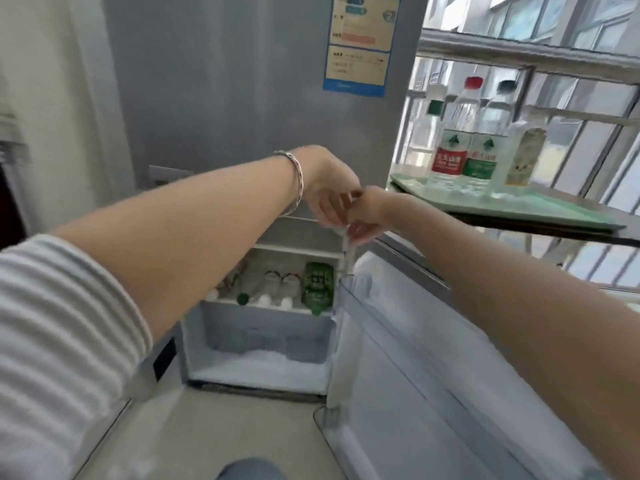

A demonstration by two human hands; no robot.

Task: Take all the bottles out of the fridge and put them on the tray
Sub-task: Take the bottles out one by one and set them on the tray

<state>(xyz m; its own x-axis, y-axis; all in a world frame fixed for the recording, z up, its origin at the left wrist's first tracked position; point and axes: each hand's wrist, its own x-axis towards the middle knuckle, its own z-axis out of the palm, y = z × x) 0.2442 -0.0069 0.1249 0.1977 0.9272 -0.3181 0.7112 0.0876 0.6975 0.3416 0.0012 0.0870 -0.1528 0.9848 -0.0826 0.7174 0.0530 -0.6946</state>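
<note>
Head cam, looking down at the fridge [242, 98]. The lower fridge door [398, 341] is swung open twd me. My right hand [369, 214] has its fingers curled over the door's top corner, pinching the white edge strip. My left hand [329, 188], w/ a bracelet [298, 174] on the wrist, is right up against it. Its fingers bend down at the same corner, but it's too blurry to say if they actually grip anything, so can't tell.

Inside the open compartment there's a green bottle [317, 284] lying on its side, cap facing out. The clear bottles [277, 289] w/ white caps lie just left of it.

The tray [540, 206] sits on the table [571, 235] off to the right. Looks like 4 bottles standing on it, incl a red-label bottle [450, 150] and a green-label bottle [483, 154] side by side.
</note>
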